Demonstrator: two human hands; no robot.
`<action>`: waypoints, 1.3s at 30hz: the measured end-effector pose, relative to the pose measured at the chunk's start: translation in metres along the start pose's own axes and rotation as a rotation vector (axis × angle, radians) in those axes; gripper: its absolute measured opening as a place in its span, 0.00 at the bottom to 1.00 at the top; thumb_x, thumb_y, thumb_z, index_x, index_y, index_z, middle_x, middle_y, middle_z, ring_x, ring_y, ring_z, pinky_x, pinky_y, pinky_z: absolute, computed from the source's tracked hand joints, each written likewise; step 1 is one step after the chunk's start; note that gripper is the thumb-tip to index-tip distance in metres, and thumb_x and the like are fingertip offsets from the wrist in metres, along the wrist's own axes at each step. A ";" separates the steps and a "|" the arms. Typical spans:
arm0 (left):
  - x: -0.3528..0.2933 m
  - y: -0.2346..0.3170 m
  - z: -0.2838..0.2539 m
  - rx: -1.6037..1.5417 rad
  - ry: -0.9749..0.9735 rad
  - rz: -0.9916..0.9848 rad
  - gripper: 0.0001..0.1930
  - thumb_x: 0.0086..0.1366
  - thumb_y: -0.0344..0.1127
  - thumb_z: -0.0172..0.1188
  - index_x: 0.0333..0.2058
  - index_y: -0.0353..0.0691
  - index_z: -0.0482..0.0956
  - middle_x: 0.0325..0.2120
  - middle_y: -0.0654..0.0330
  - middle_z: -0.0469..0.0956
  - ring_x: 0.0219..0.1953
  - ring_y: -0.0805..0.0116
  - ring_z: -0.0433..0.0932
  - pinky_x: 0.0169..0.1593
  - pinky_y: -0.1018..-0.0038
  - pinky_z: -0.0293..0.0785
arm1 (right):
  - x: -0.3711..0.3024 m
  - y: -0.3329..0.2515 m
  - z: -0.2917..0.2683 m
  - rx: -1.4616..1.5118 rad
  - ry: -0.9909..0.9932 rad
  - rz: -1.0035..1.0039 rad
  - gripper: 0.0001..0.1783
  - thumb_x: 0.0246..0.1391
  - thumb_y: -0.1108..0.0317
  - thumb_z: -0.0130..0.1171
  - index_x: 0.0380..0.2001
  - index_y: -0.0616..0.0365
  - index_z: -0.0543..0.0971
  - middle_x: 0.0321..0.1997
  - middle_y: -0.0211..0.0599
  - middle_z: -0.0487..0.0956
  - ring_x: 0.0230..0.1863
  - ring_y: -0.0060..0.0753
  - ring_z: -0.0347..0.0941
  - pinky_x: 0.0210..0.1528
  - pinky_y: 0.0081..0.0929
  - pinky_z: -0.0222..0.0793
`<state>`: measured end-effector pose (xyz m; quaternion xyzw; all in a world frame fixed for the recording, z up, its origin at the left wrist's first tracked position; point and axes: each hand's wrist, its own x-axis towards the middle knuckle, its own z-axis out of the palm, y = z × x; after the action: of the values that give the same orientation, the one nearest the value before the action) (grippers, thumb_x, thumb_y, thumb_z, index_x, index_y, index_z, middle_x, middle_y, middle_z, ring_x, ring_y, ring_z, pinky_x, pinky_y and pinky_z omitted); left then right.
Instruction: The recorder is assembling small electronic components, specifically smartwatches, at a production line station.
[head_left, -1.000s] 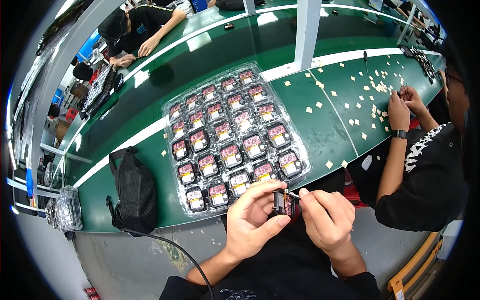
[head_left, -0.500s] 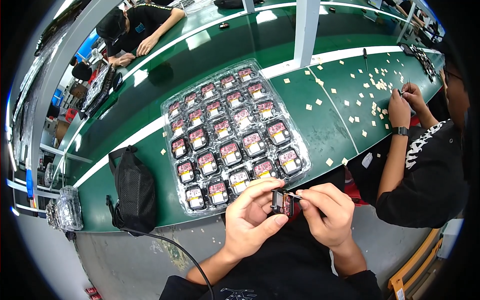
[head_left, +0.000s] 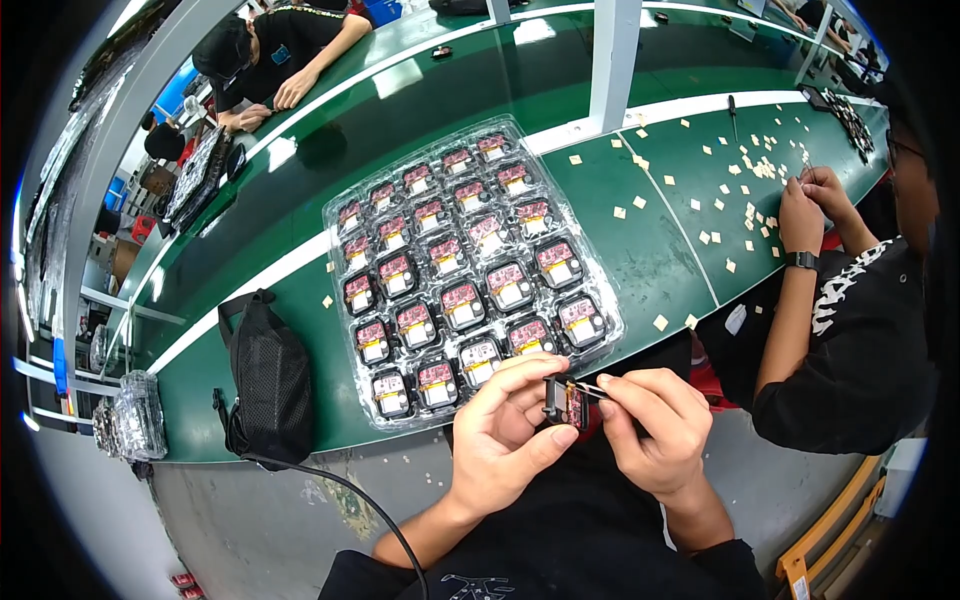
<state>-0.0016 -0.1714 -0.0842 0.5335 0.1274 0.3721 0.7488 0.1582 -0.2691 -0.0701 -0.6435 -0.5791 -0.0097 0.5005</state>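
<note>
Fine Tool Work at Your Fingertips, Bench's Edge

You bring both hands together at the near edge of a green-topped workbench (head_left: 640,270), over a small black boxy electronic device with a dark-red circuit board exposed (head_left: 570,402). Your left hand (head_left: 505,425) has it pinched between thumb and fingers, tilted, clear of the bench. Your right hand (head_left: 655,430), at three o'clock from the device, is closed in a fingertip pinch on a slender metallic tool (head_left: 590,389), its tip at the device's upper edge; whether they touch cannot be told. At eleven o'clock, a clear moulded plastic tray (head_left: 608,325) carries rows of similar red-boarded units (head_left: 462,306); a black mesh-fabric bag (head_left: 268,385) sits at nine. Scattered cream-coloured squares (head_left: 660,322) lie between one and two o'clock, and a black-clad co-worker (head_left: 840,350) sits toward half past two.

The step in hand looks like delicate work on the opened device. The next move seems to call for a firm left pinch and light, small tool motions, sparing the exposed board.
</note>
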 end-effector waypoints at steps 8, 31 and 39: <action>-0.002 -0.003 0.000 0.010 -0.010 -0.003 0.29 0.62 0.17 0.66 0.61 0.26 0.67 0.62 0.48 0.65 0.61 0.60 0.73 0.64 0.63 0.74 | -0.002 0.004 0.001 0.005 -0.026 -0.002 0.14 0.42 0.80 0.71 0.36 0.64 0.85 0.31 0.39 0.82 0.26 0.38 0.79 0.29 0.30 0.75; -0.004 0.007 -0.006 -0.056 0.009 0.003 0.30 0.59 0.15 0.68 0.60 0.24 0.68 0.59 0.45 0.68 0.59 0.56 0.75 0.62 0.62 0.76 | 0.001 0.014 0.001 -0.042 -0.013 -0.154 0.14 0.44 0.79 0.70 0.38 0.64 0.85 0.31 0.36 0.79 0.21 0.34 0.73 0.24 0.29 0.67; 0.037 0.053 -0.047 0.594 0.217 0.338 0.27 0.53 0.16 0.72 0.52 0.32 0.72 0.50 0.51 0.72 0.52 0.64 0.78 0.55 0.68 0.79 | 0.006 0.070 0.000 0.061 0.233 0.308 0.08 0.61 0.77 0.62 0.43 0.68 0.83 0.34 0.36 0.79 0.29 0.20 0.70 0.31 0.19 0.64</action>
<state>-0.0262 -0.1047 -0.0482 0.6988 0.2185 0.4919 0.4711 0.2131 -0.2525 -0.1103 -0.7035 -0.4120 0.0099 0.5790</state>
